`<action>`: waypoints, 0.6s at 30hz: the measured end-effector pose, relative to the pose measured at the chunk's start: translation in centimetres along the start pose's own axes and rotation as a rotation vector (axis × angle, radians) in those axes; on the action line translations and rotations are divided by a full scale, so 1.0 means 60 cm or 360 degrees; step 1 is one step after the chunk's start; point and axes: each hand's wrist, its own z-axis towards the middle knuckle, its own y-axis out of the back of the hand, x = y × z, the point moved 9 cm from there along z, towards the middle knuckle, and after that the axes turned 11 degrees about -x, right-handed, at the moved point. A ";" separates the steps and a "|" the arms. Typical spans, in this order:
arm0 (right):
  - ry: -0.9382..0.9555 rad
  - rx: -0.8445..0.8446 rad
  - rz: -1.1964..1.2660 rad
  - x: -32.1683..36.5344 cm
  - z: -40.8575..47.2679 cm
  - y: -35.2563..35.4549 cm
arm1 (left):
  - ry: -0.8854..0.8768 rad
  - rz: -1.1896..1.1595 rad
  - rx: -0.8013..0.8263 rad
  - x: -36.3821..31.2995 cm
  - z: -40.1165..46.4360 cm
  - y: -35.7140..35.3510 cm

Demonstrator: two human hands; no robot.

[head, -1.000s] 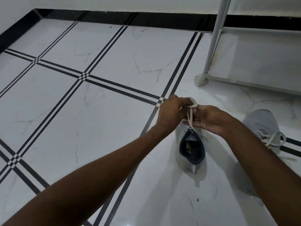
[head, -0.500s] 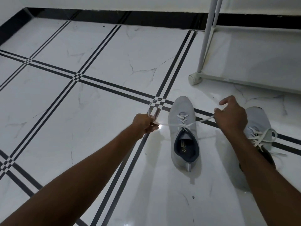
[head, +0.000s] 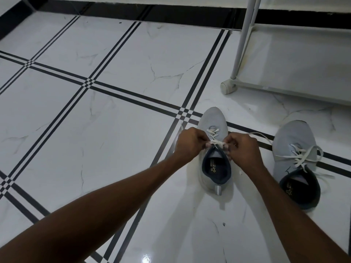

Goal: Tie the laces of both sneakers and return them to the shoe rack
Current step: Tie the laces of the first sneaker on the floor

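Note:
A grey sneaker with a dark lining stands on the floor, toe pointing away from me. My left hand and my right hand meet over its tongue, each pinching the white lace close to the knot. One lace end trails off to the right. A second grey sneaker stands to the right, its white laces lying loose over its top. The white shoe rack stands at the back right, low shelf bare.
The floor is glossy white marble tile with black striped lines. A black skirting band runs along the far wall. The rack's upright post ends in a small caster foot just beyond the sneakers.
Half a second ago my hands were pulled wide apart, stretching the lace to both sides. They have come back together over the sneaker's tongue, holding the lace at the knot.

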 end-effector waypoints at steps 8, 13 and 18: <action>-0.0210 -0.0164 0.0069 -0.070 -0.001 0.024 | -0.0417 0.0474 0.0137 0.030 -0.035 0.007; -0.0046 -0.0220 -0.0181 -0.073 -0.022 0.016 | -0.0362 0.0480 0.0198 0.058 -0.050 -0.002; -0.0058 -0.0073 -0.0393 -0.069 -0.006 0.032 | -0.0022 0.0146 0.0460 0.099 -0.033 0.012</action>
